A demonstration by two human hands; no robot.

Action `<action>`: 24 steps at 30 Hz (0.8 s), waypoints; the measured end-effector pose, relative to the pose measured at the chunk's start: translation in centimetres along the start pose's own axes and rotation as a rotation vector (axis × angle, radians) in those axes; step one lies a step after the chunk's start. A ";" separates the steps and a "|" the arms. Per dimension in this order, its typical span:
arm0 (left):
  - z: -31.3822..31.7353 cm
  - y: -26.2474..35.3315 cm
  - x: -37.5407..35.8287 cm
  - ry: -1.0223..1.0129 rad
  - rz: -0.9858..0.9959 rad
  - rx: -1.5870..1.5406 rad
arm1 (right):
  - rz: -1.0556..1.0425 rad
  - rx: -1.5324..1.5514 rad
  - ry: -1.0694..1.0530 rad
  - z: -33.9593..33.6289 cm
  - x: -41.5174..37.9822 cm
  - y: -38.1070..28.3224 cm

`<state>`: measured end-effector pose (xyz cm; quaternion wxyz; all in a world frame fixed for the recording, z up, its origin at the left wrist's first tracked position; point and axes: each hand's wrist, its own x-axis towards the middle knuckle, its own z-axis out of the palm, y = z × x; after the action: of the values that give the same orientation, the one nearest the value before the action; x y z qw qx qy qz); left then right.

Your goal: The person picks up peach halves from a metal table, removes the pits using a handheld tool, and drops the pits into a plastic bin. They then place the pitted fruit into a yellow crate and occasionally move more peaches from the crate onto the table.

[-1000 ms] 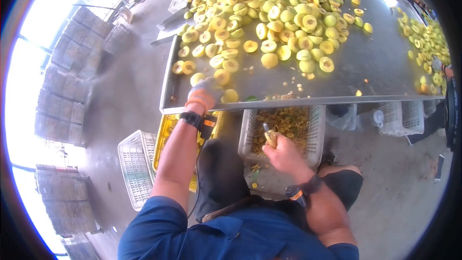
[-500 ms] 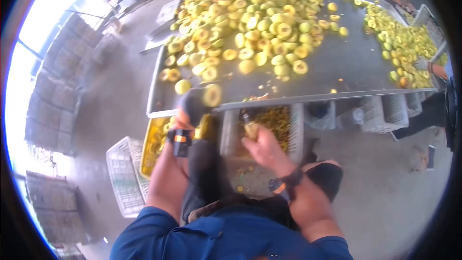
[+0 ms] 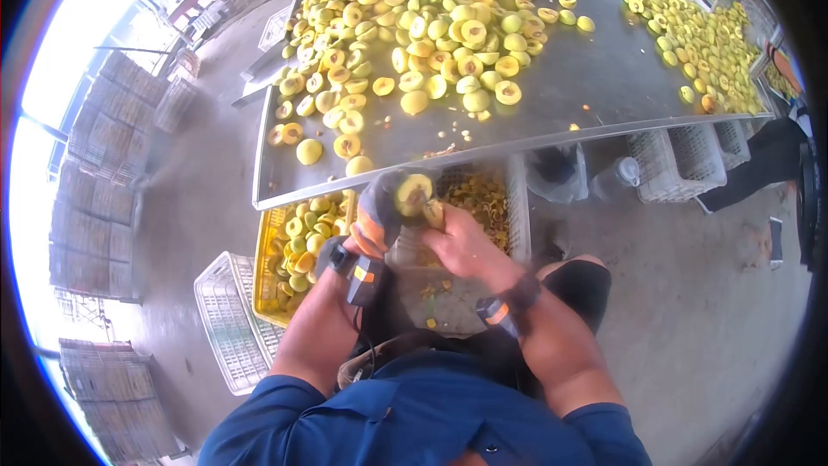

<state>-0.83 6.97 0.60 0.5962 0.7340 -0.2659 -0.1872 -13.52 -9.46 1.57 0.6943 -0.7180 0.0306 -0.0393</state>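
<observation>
My left hand point(image 3: 378, 211), in a grey and orange glove, grips a yellow-green peach half point(image 3: 414, 195) with its cut face and brown hollow turned up. My right hand point(image 3: 466, 243) is bare and closed round a short tool with a yellowish handle point(image 3: 434, 215). The tool's tip is at the peach half; blur hides its exact shape and whether it touches. Both hands are just off the near edge of a metal table point(image 3: 569, 91), which bears a large heap of peach halves point(image 3: 431, 30).
Below the table edge stand a yellow crate point(image 3: 259, 289) of peach halves and a white crate point(image 3: 519, 216) with brownish scraps. An empty white basket point(image 3: 226, 328) is at left. Other white crates point(image 3: 655, 168) and a person's dark-clad leg point(image 3: 759, 160) are at right. Stacked crates point(image 3: 95, 233) line the left.
My left hand has brought the peach half down and right from the table edge. The tool in my right hand has come up against or near it. The view has shifted slightly.
</observation>
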 end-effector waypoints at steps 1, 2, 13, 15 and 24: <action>-0.2 0.9 -0.1 -0.061 0.031 0.047 | 0.059 0.065 -0.065 -0.4 -0.1 -0.9; -0.4 0.7 0.0 -0.044 0.060 0.069 | 0.114 0.128 -0.129 -0.7 -0.1 -1.4; 1.6 -4.0 1.8 0.441 0.145 0.695 | 0.031 -0.048 -0.071 1.0 0.2 1.0; 2.7 -3.6 1.7 0.490 0.144 0.720 | 0.097 -0.092 0.040 2.1 -0.1 0.4; 3.2 -0.4 1.5 0.199 0.302 0.494 | 0.307 0.402 -0.329 0.2 -0.6 1.8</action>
<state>-1.49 3.59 -0.45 0.4438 0.8237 -0.3499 0.0467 -14.08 -9.23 -0.25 0.8159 -0.5499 0.0175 0.1777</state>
